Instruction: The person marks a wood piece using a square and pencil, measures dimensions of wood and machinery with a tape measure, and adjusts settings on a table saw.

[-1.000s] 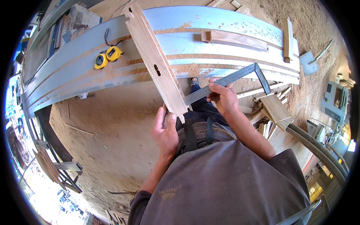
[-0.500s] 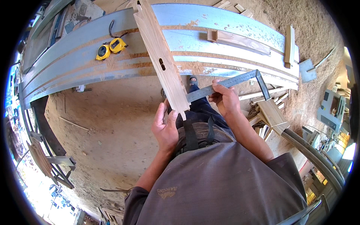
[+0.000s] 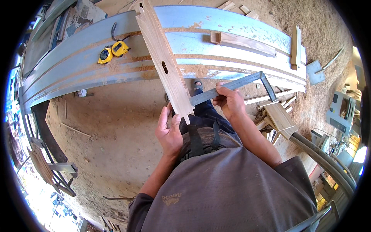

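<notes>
I see: left hand [image 3: 169,133] holds the wooden board [image 3: 160,54] | right hand [image 3: 231,102] pinches the metal square [image 3: 242,81] | square's end meets board's edge

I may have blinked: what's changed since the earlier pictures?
The whole scene appears turned slightly clockwise, probably from head movement; nothing was visibly taken up or let go. The left hand still holds the near end of the slotted board, the right hand still grips the try square with its end at the board's edge, and both yellow tape measures lie unmoved on the metal worktable.
</notes>
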`<state>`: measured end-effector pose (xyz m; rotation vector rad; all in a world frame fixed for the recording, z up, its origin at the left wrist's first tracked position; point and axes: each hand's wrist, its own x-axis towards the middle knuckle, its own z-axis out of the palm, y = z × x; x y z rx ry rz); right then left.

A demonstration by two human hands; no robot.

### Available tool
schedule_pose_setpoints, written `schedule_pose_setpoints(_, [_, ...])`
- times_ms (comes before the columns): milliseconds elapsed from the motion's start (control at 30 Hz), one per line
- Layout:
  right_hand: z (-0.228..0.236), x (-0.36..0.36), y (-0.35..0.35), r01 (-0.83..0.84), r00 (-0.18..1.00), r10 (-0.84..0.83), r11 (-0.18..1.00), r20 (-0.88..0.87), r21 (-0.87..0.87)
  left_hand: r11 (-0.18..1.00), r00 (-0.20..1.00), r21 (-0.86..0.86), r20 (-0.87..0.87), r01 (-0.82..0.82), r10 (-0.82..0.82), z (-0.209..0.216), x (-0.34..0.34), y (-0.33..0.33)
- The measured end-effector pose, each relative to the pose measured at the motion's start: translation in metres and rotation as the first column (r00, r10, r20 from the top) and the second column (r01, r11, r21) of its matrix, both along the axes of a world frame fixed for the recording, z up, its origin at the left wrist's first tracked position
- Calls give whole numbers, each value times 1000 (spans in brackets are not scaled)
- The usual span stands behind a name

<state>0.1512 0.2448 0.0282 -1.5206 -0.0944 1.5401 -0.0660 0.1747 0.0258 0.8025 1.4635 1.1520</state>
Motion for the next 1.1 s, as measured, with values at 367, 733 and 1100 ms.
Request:
schedule_pose_setpoints(367, [-4, -2, -4, 9, 1000, -9, 1000, 18, -15, 1000, 999, 3, -48, -2, 2, -2, -1, -2])
schedule_pose_setpoints(733, [-3, 2, -11, 1, 1000, 0, 1000, 10, -10, 1000, 999, 20, -35, 9, -8, 2, 0, 1])
schedule_pose_setpoints(1100, [-3, 0, -15, 25, 1000, -25, 1000, 10, -10, 1000, 1000, 4, -8, -2, 2, 2, 1, -1])
